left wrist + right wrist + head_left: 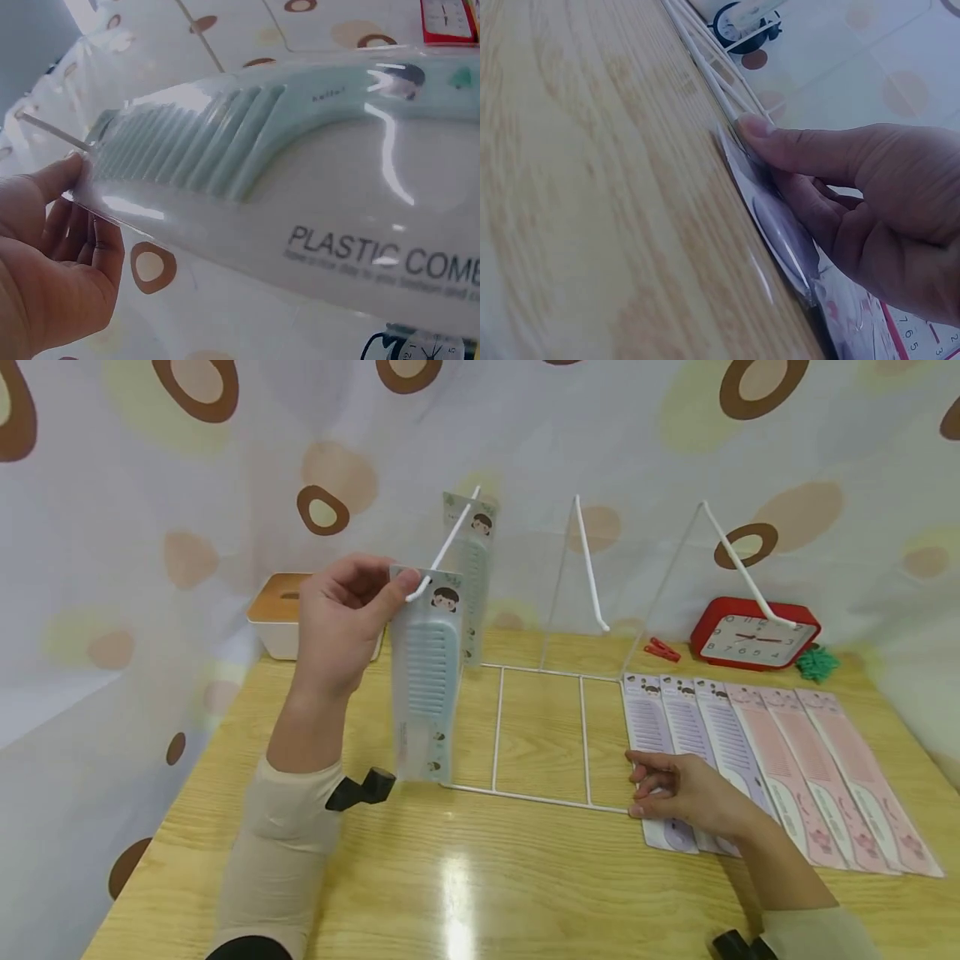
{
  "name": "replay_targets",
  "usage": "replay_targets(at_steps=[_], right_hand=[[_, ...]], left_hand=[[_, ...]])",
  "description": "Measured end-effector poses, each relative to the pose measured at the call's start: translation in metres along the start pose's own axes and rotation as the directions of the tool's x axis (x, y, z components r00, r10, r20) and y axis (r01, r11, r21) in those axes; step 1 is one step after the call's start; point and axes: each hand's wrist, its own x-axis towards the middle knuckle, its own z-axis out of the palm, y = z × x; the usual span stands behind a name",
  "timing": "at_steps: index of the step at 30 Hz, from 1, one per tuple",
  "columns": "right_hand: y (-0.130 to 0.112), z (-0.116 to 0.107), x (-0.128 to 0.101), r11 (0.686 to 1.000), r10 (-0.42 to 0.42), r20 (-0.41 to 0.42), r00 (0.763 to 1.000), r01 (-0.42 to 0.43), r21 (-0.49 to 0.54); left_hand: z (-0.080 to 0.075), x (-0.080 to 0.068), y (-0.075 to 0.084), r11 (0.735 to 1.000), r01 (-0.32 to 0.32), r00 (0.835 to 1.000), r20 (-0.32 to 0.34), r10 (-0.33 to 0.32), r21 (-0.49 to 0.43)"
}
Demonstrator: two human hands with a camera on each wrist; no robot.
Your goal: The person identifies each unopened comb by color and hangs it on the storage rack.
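My left hand (341, 627) pinches the top of a clear-packed pale green plastic comb (427, 681) between thumb and fingers. The front tip of the left white hook (450, 539) pokes through the top of this pack. Farther back on that hook hangs a second green comb pack (480, 560). In the left wrist view, the comb (195, 142) shows its teeth and printed lettering. My right hand (690, 789) grips the front right corner of the white wire rack (540, 799), thumb (757, 127) on the wire. It partly covers the nearest purple comb pack (647, 718).
Purple packs and pink comb packs (840, 777) lie overlapping in a row on the right. Behind them are a red clock (757, 633), a red clip (662, 649) and a green bow (817, 663). A wooden-lidded white box (277, 631) stands behind my left hand.
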Motion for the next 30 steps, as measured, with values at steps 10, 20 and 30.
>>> replay_targets(at_steps=[10,20,30], right_hand=[[0.003,0.000,-0.001,0.999,-0.038,-0.007,0.999,0.038,0.008],[0.004,0.002,0.000,0.999,-0.034,-0.002,0.999,0.034,0.002],[0.007,-0.005,0.000,0.994,-0.099,0.036,0.994,0.098,0.038]], left_hand=[[0.006,0.046,-0.018,0.994,0.110,0.989,0.096,-0.112,0.027],[0.002,0.044,-0.026,0.978,0.137,0.982,0.110,-0.155,0.156],[-0.036,-0.023,-0.039,0.890,0.199,0.952,0.133,-0.274,0.410]])
